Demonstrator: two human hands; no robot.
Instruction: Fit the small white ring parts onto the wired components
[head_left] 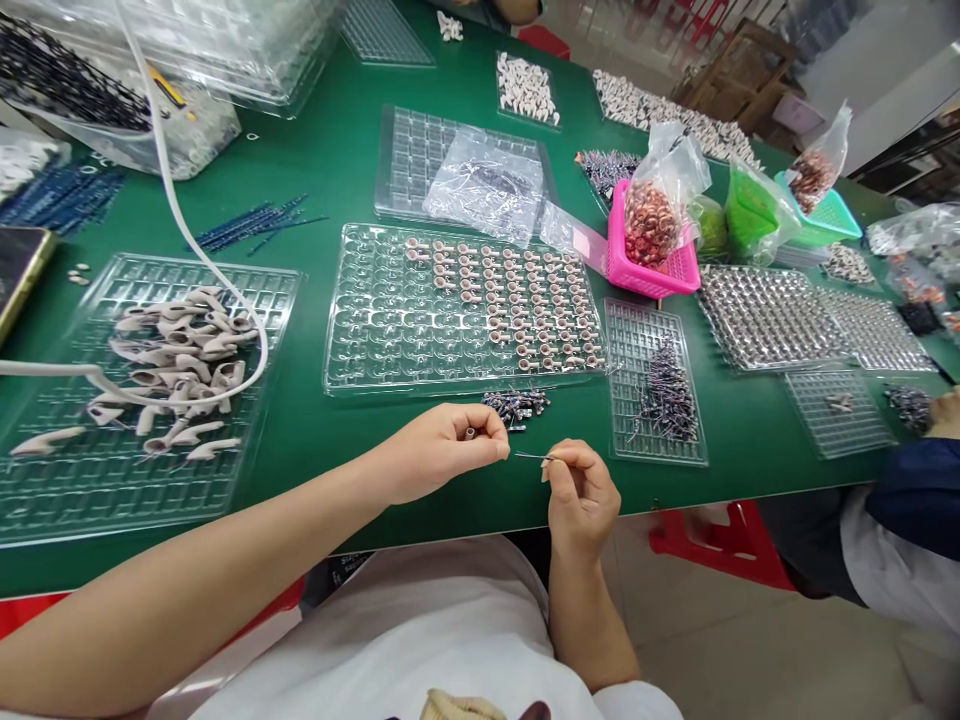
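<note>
My left hand (450,452) is closed, with thumb and forefinger pinched together. The small round end of what looks like an earbud shell (470,433) pokes out between its fingers; the rest of it is hidden. Just to the right, my right hand (583,490) pinches a thin dark wire-like strip (531,457), whose free end points at the left fingertips without touching them. Behind both hands lies a small pile of dark strips (516,404). Beyond that is a clear tray (375,345), with beige earbud shells (517,285) standing in rows across its right part.
At left, a clear tray (281,290) bears loose beige shells (180,350), with a white cable (161,150) looping over it. A tray of dark strips (667,395) lies at right, near a pink basket (660,272). Another person's sleeve (919,490) shows at far right.
</note>
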